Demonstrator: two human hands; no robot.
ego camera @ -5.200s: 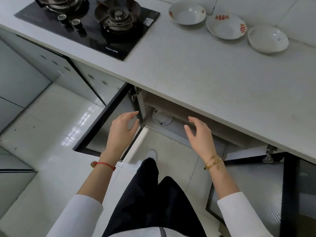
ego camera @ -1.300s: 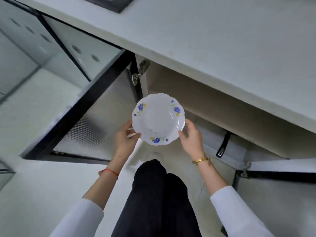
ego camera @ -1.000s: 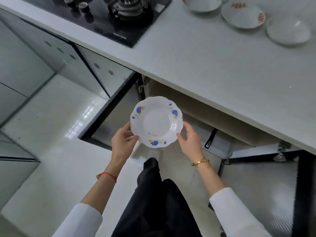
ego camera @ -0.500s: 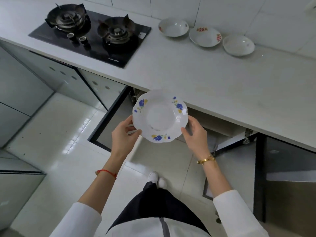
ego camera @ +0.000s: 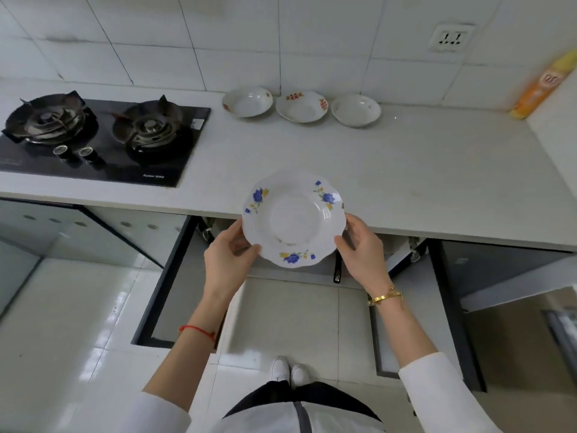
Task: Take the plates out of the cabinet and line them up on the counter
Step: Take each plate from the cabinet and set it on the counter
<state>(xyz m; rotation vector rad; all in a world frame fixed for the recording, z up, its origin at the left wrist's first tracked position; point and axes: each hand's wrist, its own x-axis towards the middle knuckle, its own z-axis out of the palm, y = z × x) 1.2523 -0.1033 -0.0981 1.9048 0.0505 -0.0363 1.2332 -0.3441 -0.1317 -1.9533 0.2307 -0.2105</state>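
Together, both hands hold one plate by its rim. The left hand curls round the lower left edge, thumb on top near the rim and fingers underneath. The right hand grips the lower right edge the same way, thumb lying on the rim. Both forearms reach forward and up from white sleeves, a red string on the left wrist and a gold bracelet on the right.

The plate is white and shallow with a scalloped edge and three sprays of blue and yellow flowers. It is held face up, roughly level, over the front edge of the tabletop, above the open cabinet.

Three other plates stand side by side in a row at the back of the tabletop, near the tiled wall, right of the stove.
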